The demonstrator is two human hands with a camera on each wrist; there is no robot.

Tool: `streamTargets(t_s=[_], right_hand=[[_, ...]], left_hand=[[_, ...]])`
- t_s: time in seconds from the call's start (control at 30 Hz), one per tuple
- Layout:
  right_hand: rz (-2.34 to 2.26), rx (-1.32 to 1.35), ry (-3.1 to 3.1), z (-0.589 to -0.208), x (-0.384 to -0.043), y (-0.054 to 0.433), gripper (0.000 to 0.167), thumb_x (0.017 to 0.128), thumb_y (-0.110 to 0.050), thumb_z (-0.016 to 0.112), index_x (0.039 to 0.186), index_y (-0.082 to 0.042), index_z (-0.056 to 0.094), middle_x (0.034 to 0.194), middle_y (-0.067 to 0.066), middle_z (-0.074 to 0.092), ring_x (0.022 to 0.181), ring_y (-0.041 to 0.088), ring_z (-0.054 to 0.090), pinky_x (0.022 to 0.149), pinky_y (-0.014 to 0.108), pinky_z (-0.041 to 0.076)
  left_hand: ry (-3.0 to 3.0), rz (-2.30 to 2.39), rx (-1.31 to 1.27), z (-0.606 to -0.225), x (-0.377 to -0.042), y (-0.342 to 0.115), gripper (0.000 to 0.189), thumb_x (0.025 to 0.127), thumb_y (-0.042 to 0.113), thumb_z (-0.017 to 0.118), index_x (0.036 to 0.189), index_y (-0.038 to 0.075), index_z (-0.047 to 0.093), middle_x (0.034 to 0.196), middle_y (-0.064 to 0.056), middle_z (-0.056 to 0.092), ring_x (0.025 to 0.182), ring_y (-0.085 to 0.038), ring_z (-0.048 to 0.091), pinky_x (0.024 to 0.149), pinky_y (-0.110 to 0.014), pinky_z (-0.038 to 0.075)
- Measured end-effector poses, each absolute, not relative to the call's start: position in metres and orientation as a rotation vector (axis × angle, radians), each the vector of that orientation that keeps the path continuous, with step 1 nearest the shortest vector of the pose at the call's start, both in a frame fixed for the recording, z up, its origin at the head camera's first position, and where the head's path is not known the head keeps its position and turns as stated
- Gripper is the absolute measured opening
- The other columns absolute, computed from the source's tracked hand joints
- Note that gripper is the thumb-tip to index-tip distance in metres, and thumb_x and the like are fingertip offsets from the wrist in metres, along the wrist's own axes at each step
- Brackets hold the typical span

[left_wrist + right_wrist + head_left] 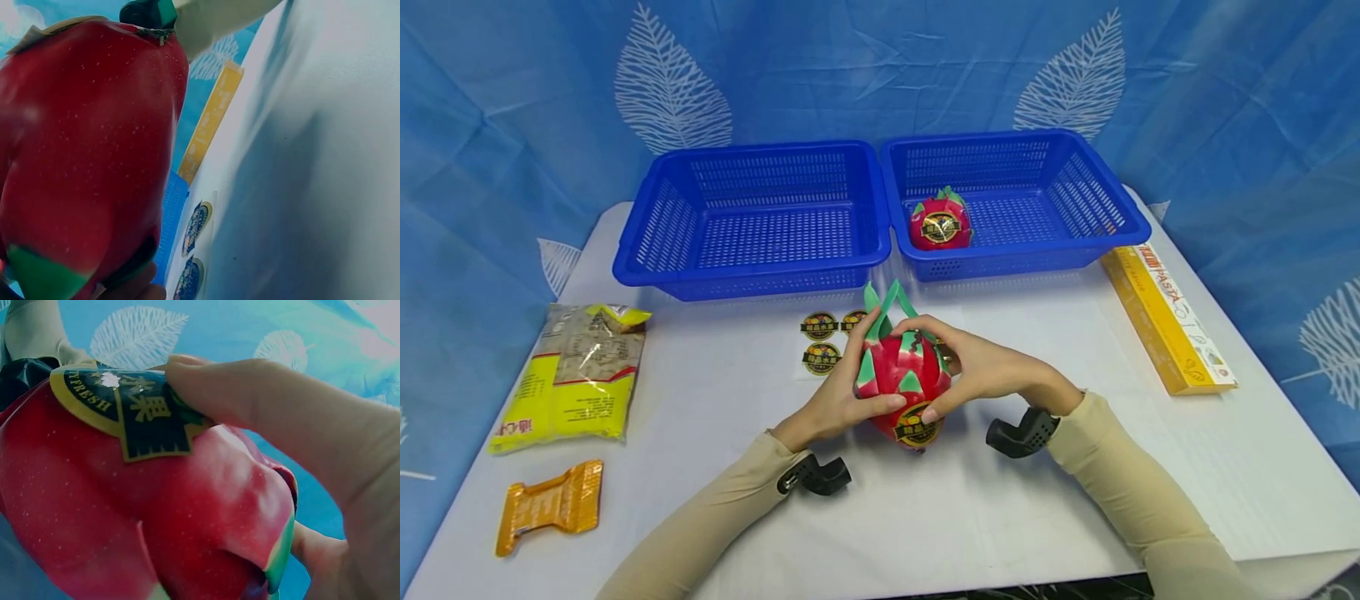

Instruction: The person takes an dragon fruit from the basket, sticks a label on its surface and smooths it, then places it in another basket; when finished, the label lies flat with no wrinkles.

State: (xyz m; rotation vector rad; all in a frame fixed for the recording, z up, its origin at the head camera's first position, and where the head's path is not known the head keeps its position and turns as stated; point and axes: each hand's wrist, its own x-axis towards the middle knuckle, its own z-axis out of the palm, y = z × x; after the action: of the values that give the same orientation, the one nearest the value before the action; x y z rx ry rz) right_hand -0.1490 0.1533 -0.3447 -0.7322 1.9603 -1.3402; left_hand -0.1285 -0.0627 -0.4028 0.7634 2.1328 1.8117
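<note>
Both hands hold a red dragon fruit (901, 367) with green leaf tips above the table's middle. My left hand (842, 392) grips its left side, thumb across the front. My right hand (992, 367) grips the right side, its thumb on a black and gold round sticker (917, 425) on the fruit. In the right wrist view that thumb presses the sticker (134, 409), whose edge stands on the red skin (94, 500). The left wrist view is mostly filled by the fruit (94, 137). Behind the hands lies a sheet of similar stickers (822, 358), partly hidden.
Two blue baskets stand at the back. The right basket (1030, 258) holds another stickered dragon fruit (940, 221); the left basket (760, 279) is beside it. A yellow pasta box (1172, 325) lies at right. At left are a yellow-green food bag (576, 375) and an orange packet (550, 504).
</note>
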Motion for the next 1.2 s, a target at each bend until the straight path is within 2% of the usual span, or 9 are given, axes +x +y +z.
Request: streamTargets(t_s=[0.27,0.4,0.53,0.63,0.7,0.8,1.03,1.1,1.2], right_hand=[[-1.327,-0.723,1.953,-0.335,-0.152,0.166,0.083,0.066,-0.018,0.081,0.131,-0.025,0.03,0.125,0.006,0.044,0.111,0.028,0.05,0.083,0.039,0.051],[-1.324,-0.718,1.984,-0.325,-0.155,0.179,0.084,0.066,-0.019,0.08,0.133,-0.024,0.029,0.128,0.006,0.04,0.114,0.029,0.047,0.083,0.04,0.051],[-1.386,-0.745,2.033,-0.313,-0.162,0.195,0.086,0.068,-0.012,0.078,0.136,-0.02,0.026,0.13,0.008,0.038,0.116,0.029,0.045,0.085,0.039,0.051],[-1.469,-0.728,2.063,-0.304,-0.17,0.211,0.085,0.07,-0.002,0.074,0.137,-0.02,0.025,0.13,0.007,0.038,0.116,0.025,0.047,0.086,0.036,0.051],[-1.533,-0.712,2.073,-0.296,-0.178,0.222,0.083,0.072,0.005,0.069,0.137,-0.02,0.024,0.128,0.008,0.039,0.113,0.021,0.05,0.084,0.034,0.052],[-1.653,-0.676,2.076,-0.284,-0.194,0.239,0.08,0.074,0.012,0.063,0.137,-0.02,0.025,0.124,0.008,0.041,0.109,0.017,0.053,0.08,0.032,0.054],[-1.781,-0.402,2.17,-0.255,-0.247,0.271,0.073,0.081,0.004,0.06,0.139,-0.025,0.026,0.12,0.003,0.044,0.106,0.016,0.048,0.074,0.023,0.053],[-1.772,-0.316,2.178,-0.25,-0.265,0.278,0.075,0.082,0.001,0.061,0.14,-0.028,0.024,0.119,0.002,0.043,0.105,0.017,0.048,0.073,0.023,0.054],[-1.702,-0.188,2.199,-0.246,-0.29,0.287,0.076,0.083,-0.004,0.061,0.14,-0.035,0.022,0.119,-0.001,0.039,0.106,0.018,0.044,0.072,0.025,0.054]], left_hand=[[2.116,1.829,0.88,-0.397,-0.13,-0.062,0.09,0.078,0.061,0.056,0.144,0.032,0.002,0.13,-0.015,0.041,0.116,-0.03,0.049,0.094,-0.046,0.042],[2.114,1.902,0.936,-0.393,-0.135,-0.061,0.078,0.086,0.059,0.045,0.145,0.02,0.013,0.135,-0.018,0.036,0.12,-0.034,0.044,0.098,-0.05,0.038],[2.211,1.995,0.868,-0.389,-0.146,-0.056,0.053,0.096,0.038,0.038,0.14,0.01,0.028,0.131,-0.018,0.042,0.118,-0.033,0.046,0.098,-0.048,0.039],[2.344,2.015,0.759,-0.386,-0.159,-0.05,0.042,0.096,0.021,0.042,0.136,0.009,0.035,0.126,-0.016,0.049,0.116,-0.031,0.049,0.097,-0.043,0.041],[2.428,1.987,0.698,-0.383,-0.169,-0.045,0.043,0.095,0.018,0.046,0.136,0.009,0.036,0.125,-0.014,0.05,0.116,-0.03,0.05,0.097,-0.04,0.042],[2.503,1.923,0.629,-0.378,-0.185,-0.036,0.048,0.094,0.022,0.049,0.138,0.011,0.033,0.129,-0.015,0.048,0.12,-0.03,0.047,0.099,-0.038,0.04],[2.554,1.751,0.505,-0.373,-0.212,-0.013,0.064,0.091,0.041,0.048,0.145,0.025,0.017,0.149,-0.008,0.027,0.134,-0.022,0.032,0.104,-0.036,0.037],[2.542,1.748,0.5,-0.373,-0.216,-0.007,0.066,0.091,0.042,0.048,0.146,0.025,0.014,0.151,-0.005,0.021,0.136,-0.023,0.029,0.105,-0.036,0.036],[2.541,1.77,0.486,-0.373,-0.221,0.0,0.066,0.091,0.039,0.049,0.146,0.022,0.015,0.151,-0.007,0.02,0.136,-0.025,0.029,0.105,-0.038,0.036]])
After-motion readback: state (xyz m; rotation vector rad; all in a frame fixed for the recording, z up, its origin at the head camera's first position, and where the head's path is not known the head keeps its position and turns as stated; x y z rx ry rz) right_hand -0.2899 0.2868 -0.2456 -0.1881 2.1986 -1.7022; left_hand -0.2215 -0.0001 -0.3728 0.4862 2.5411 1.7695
